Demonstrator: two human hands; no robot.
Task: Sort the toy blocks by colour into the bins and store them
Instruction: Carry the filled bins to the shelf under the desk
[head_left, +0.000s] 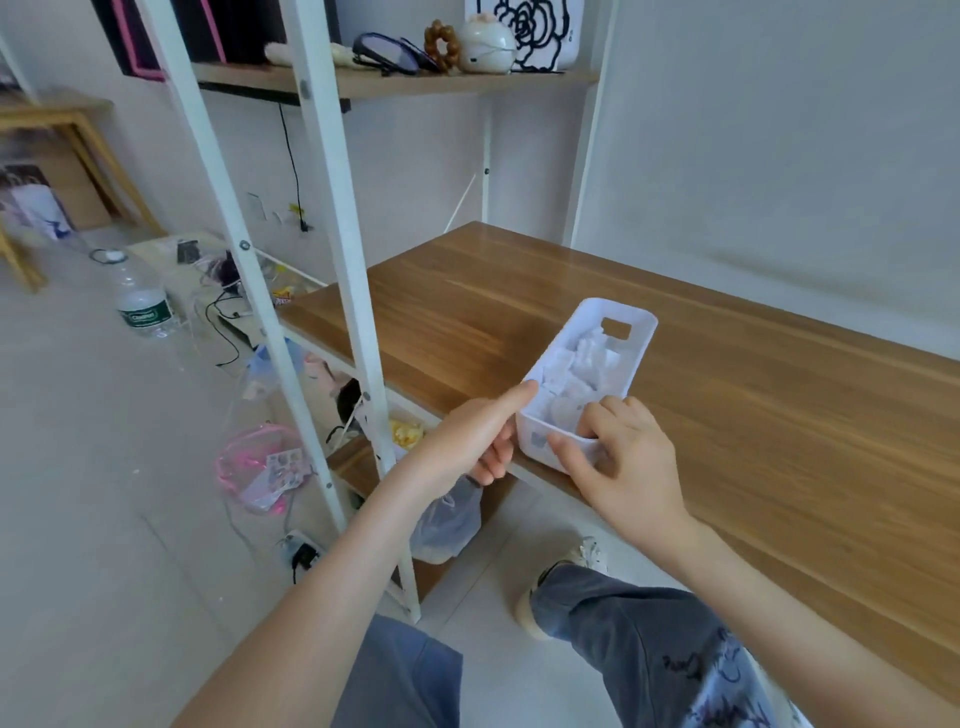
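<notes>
Stretching away beyond and to the right of both hands is the long brown wood-grain tabletop (727, 415); just left of the left hand stands the white metal shelving frame (358, 312), its slanted posts rising past the table's end; the narrow white plastic bin (631, 317) rests on the tabletop at its near edge, its near end held between the two hands and its far end, with a handle cut-out, pointing away from them; the left hand (483, 436) holds the bin's near left corner, thumb laid straight along the rim and fingers curled below; the right hand (618, 462) grips the near end wall, fingers hooked over it into the bin and thumb pressed on the outside; far left of the left hand, a clear plastic water bottle (143, 306) stands on the floor; inside the bin, just beyond the right hand's fingers, lie pale white toy blocks (587, 364), their shapes washed out by glare.
</notes>
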